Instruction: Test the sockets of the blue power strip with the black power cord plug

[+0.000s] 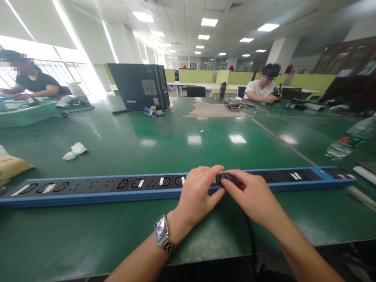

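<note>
A long blue power strip [158, 194] with a black face and rows of sockets lies across the green table in front of me. My left hand [198, 190], with a watch on its wrist, straddles the strip right of its middle, fingers at the far side and thumb at the near side. Beside it, my right hand [252, 194] pinches a black plug [224, 176] at the strip's face. Fingers partly hide the plug, so how deep it sits in a socket I cannot tell. A black cable [250, 235] hangs below my right hand over the table edge.
Crumpled tissue [75, 150] and a green basket [32, 113] are on the left. A black computer case [138, 86] and gloves [153, 111] stand farther back. A plastic bottle [349, 137] is at right. Two people sit across the table [164, 143].
</note>
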`<state>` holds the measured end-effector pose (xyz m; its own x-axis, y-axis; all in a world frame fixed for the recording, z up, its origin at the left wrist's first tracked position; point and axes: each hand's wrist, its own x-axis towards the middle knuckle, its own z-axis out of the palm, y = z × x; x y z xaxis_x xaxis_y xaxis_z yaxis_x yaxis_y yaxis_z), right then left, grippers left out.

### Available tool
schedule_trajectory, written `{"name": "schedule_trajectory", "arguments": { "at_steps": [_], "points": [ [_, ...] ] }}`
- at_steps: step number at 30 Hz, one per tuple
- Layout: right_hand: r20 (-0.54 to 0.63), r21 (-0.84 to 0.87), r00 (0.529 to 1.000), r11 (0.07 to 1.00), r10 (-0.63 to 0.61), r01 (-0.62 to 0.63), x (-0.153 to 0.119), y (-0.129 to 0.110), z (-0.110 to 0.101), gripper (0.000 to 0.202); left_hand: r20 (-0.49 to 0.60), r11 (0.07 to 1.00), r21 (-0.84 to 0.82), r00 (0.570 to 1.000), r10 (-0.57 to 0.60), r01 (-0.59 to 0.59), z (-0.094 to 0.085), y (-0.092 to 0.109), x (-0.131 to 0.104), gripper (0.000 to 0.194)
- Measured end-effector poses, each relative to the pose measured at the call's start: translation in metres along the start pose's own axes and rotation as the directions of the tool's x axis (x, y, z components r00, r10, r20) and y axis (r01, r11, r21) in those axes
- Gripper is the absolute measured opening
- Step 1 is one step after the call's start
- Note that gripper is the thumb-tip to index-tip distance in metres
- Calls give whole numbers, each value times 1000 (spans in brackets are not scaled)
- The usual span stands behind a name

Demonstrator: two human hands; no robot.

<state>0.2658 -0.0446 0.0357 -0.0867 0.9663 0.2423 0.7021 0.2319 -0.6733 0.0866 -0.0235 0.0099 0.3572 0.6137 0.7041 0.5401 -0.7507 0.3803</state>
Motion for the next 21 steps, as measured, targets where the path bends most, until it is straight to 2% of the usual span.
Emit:
{"name": "schedule_trajectory", "arguments": {
  "at_steps": [2,4,7,12,15,21],
  "points": [
    [-1,-115,999,993,36,-36,5,10,-8,34,36,997,52,998,-56,55,-2,-7,-1,50],
    [9,-189,996,978,87,-84,12,25,-13,38,102,976,187,986,-134,113,-9,-20,-5,48],
    [32,-243,991,963,130,-119,21,37,-15,42,193,913,368,946,-259,175,-18,-37,-11,47],
    [65,-454,992,889,105,-64,32,26,-10,37,301,892,421,903,-307,163,-21,-44,-18,57],
    [131,-508,987,861,91,-12,35,17,-9,37,312,891,428,900,-305,153,-19,-42,-18,62],
    [124,-629,976,775,177,-61,38,8,-8,39,304,885,438,900,-311,158,-20,-44,-18,61]
  ]
}}
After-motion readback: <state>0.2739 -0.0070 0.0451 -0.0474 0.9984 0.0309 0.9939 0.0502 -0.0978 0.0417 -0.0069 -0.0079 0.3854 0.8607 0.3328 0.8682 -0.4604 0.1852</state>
